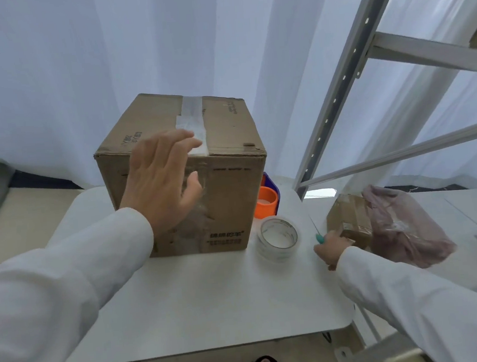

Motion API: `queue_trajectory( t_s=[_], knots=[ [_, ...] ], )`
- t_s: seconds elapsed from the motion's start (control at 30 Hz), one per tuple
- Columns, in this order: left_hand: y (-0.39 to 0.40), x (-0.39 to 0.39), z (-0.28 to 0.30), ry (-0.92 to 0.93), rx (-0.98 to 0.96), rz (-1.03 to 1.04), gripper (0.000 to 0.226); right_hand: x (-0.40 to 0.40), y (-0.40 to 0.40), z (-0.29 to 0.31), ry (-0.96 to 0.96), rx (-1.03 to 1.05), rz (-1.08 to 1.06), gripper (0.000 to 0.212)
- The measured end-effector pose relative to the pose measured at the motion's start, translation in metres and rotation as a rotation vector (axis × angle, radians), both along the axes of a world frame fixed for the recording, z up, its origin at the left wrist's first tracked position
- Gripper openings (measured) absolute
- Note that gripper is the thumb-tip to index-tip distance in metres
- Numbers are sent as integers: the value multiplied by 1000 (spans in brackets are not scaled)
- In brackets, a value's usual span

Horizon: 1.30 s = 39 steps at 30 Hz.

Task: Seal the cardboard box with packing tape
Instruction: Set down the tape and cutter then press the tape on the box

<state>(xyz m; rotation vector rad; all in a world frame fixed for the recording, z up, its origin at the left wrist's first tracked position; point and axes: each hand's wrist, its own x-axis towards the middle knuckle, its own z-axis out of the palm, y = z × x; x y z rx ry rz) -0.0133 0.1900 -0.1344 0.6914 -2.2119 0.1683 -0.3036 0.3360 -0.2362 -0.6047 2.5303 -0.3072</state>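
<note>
Head view
Box (181,171): stands closed on the white counter (201,302), toward its far side; it is the landmark for everything below.
Tape strip (190,121): runs along the seam on top of the box, from the far edge to the near edge; clear tape also seems to continue down the near face, wrinkled.
Left hand (162,181): fingers spread and straight, palm toward the near top edge of the box, fingertips over the strip's near end. I cannot tell whether it presses or hovers.
Right hand (331,247): well right of the box, at the counter's edge, curled round a thin tool with a teal handle (319,238), likely a cutter.
Tape roll (278,239): lies flat just right of the box's near corner.
Orange roll (266,204): just right of the box, behind the clear roll.
Small carton (350,220): farther right of the box, beside a pink bag (402,224).
Step in hand: probably smoothing the strip over the edge.
Doing it well: rub flat-palmed from the top down the face, pushing wrinkles out toward the sides, with the blade held clear.
</note>
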Motion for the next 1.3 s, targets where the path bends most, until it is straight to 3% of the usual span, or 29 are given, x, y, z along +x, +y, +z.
queue_trajectory(
  t_s=[0.33, 0.57, 0.9, 1.03, 1.17, 1.3],
  knots=[
    [-12, 3, -12, -159, 35, 134, 56, 17, -3, -1, 262, 126, 374, 37],
    [-17, 5, -15, -218, 5, 136, 70, 15, 3, 5, 226, 125, 370, 52],
    [-17, 5, -15, -185, 23, 123, 67, 13, 5, 7, 172, 190, 335, 57],
    [-17, 4, -14, -161, 19, 110, 64, 14, 4, 16, 297, 92, 364, 60],
    [-18, 5, -14, -156, 7, 102, 62, 19, -1, 22, 453, -126, 577, 55],
    [-20, 9, -13, -160, 4, 84, 61, 23, -2, 17, 557, -15, 877, 45]
  ],
)
